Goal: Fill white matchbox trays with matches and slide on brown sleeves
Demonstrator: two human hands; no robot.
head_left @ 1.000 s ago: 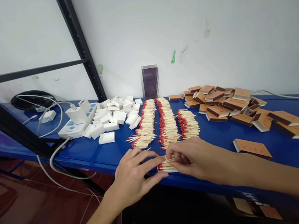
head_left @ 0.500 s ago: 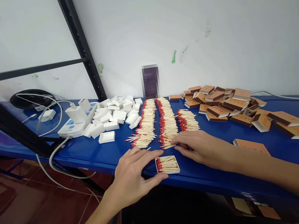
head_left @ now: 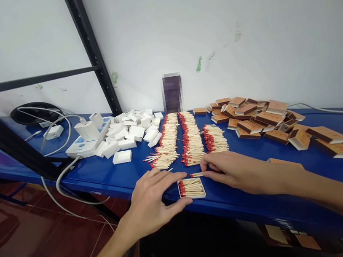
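Plainly, the print comes out poorly: the boxes (head_left: 262,118) heaped at the right of the desk (head_left: 247,147) carry reddish marks on their orange faces, too small to read, and the power strip (head_left: 81,148) at the left has blue marks and a line of blue lettering too blurred to make out.

At the desk's near edge lies a tray (head_left: 199,196), flat, its open side up, with matches (head_left: 191,187) in it, red heads to the left. The left hand (head_left: 149,197) is round the tray's left end, thumb by the near side and forefinger by the far side, spread apart; whether they press on it I cannot tell. The right hand (head_left: 228,169) has thumb and fingertips together on a small pinch of matches (head_left: 196,175), just beyond the tray's far side, heads also pointing left; their number cannot be told.

Behind the hands run three rows of matches (head_left: 191,136), the right one shortest. White trays (head_left: 135,132) are heaped between the rows and the power strip, with one lying nearer the front. Another box (head_left: 285,163) is partly hidden behind the right forearm.
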